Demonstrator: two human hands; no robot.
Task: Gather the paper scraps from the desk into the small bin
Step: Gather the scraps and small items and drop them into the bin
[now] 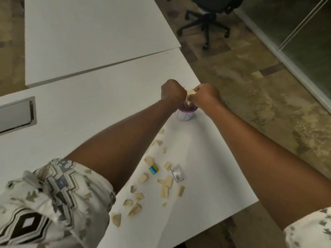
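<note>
Paper scraps (167,183) lie scattered over the near part of the white desk (89,108), beside a small blue-and-yellow piece (154,169) and a silvery wrapper (177,173). The right hand (205,95) pinches a few beige scraps (190,91) directly above the small bin (186,116), which stands near the desk's right edge. The left hand (172,93) hovers just beside the right, curled into a fist; whether it holds anything cannot be told.
</note>
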